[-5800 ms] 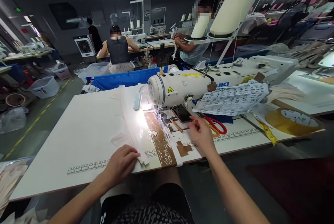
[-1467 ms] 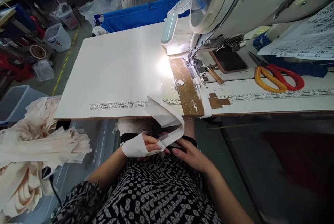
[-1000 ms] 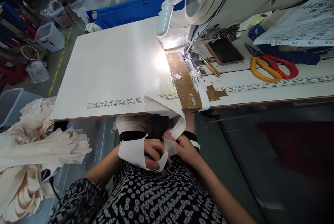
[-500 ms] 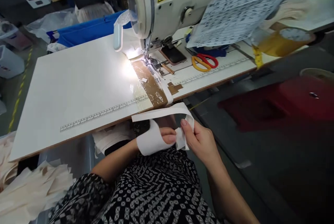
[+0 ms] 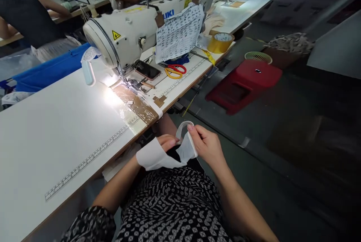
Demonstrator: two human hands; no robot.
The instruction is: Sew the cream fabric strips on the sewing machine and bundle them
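Observation:
In the head view, a white fabric piece (image 5: pixel 152 155) hangs between my hands, in front of the table edge and above my lap. Part of it drapes over the back of my left hand (image 5: pixel 168 143), whose closed fingers show only in part at the cloth's edge. Thumb and fingers of my right hand (image 5: pixel 207 145) pinch the right end of the fabric, where a narrow band curves up into a loop between the hands. Beyond them stands a white sewing machine (image 5: pixel 126 35), its lamp lit over the needle area. A white strip (image 5: pixel 155 107) runs from there to the table edge.
On the white table (image 5: pixel 70 121) lie a printed ruler scale (image 5: pixel 93 155), a phone (image 5: pixel 147 69), red and yellow scissors (image 5: pixel 175 71), a paper sheet (image 5: pixel 180 33) and a tape roll (image 5: pixel 221 42). A red stool (image 5: pixel 245 84) stands right. Other people sit at the back left.
The view has swung right, bringing the stool into full sight. The fabric's long free end, stretched leftward before, now curls in a loop between my hands. Both hands still hold the cloth.

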